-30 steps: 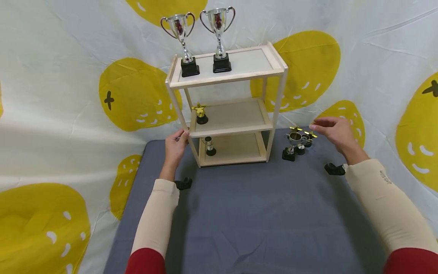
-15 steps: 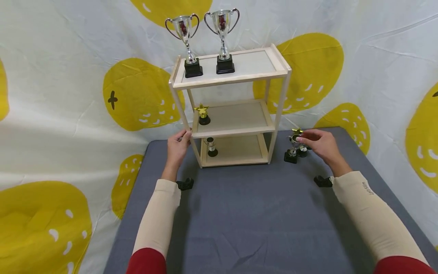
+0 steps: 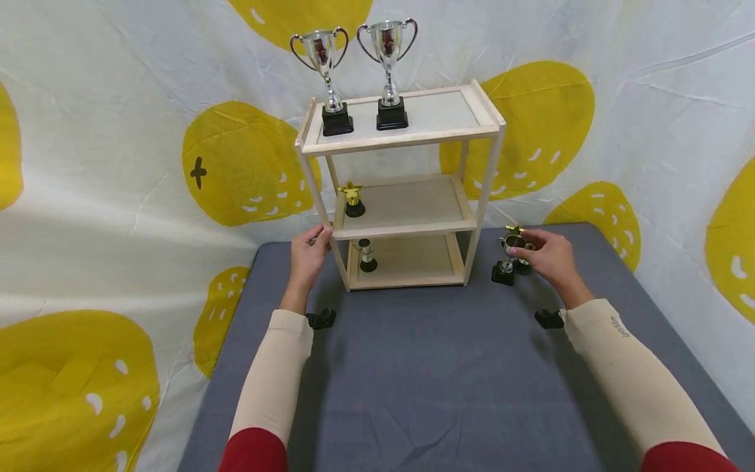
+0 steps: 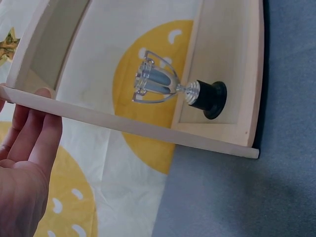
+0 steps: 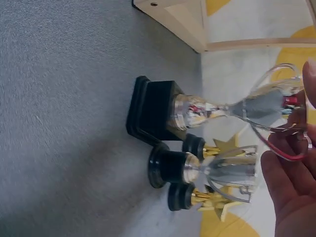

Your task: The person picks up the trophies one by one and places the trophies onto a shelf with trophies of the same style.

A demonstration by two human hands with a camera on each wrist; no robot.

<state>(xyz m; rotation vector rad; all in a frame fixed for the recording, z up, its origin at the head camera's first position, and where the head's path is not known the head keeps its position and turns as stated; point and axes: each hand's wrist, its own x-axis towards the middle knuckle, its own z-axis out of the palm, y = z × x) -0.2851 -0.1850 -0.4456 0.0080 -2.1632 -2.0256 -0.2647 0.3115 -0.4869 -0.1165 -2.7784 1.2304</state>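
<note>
My left hand point(image 3: 309, 257) holds the front left post of a wooden shelf rack point(image 3: 407, 231), its fingers behind the post in the left wrist view. My right hand point(image 3: 552, 259) pinches the cup of a silver trophy point(image 5: 261, 106) near its rim, thumb on one side and fingers on the other. That trophy's square black base appears to stand on the table. Beside it stand a smaller silver trophy point(image 5: 229, 169) with a round base and two gold star trophies, the nearer star trophy point(image 5: 183, 196) partly covered by the smaller cup.
Two tall silver trophies, a left one point(image 3: 336, 119) and a right one point(image 3: 392, 114), stand on the top shelf. A gold star trophy point(image 3: 354, 208) is on the middle shelf, a small silver trophy point(image 3: 368, 264) on the bottom. Patterned cloth point(image 3: 118, 131) hangs behind the grey table point(image 3: 401, 367).
My right hand has moved left and down from above the trophy group onto the silver trophy's cup. My left hand keeps its hold on the post. The head view has shifted slightly.
</note>
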